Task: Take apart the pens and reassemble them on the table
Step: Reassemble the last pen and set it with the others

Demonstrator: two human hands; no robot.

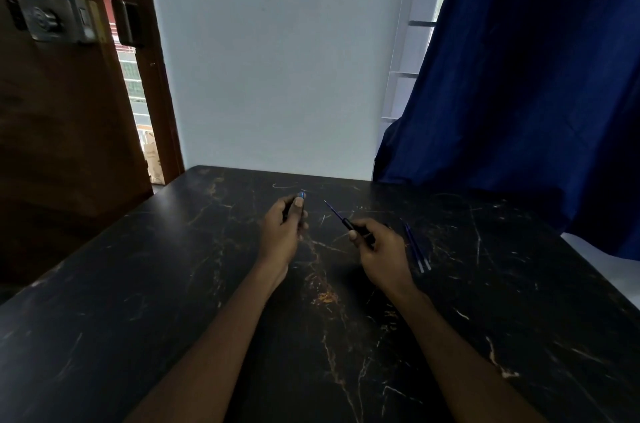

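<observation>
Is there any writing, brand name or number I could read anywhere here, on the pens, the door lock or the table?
No text can be read anywhere in this view.
Door lock: a round mark on its face, too blurred to read.
Pen piece in the left hand, refill part in the right hand, loose refills on the table: no print shows; too small to tell.

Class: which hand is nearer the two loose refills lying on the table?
Right. The right hand sits just left of the refills, not touching; the left hand is farther left, beyond it.
</observation>
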